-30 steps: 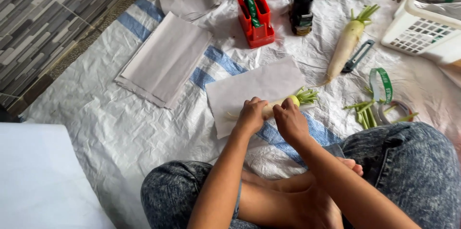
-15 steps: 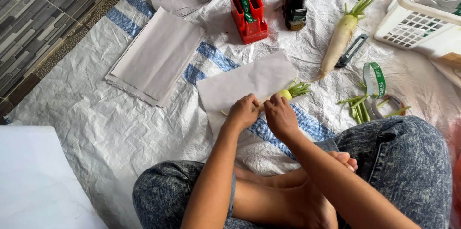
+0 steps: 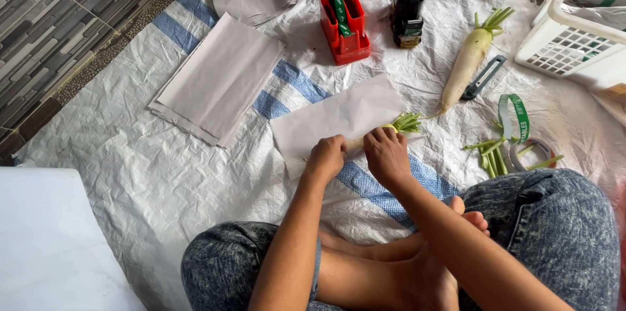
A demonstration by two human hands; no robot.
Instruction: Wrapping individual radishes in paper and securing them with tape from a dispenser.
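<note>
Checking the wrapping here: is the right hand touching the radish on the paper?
Touching. The head view shows the right hand pressed on the radish, whose green stalks poke out past the fingers, over the paper sheet.

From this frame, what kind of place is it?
Probably a home or small-shop floor set up for packing vegetables: a woven plastic sheet over floor tiles, a white radish, paper sheets, red tape dispenser and white basket.
</note>
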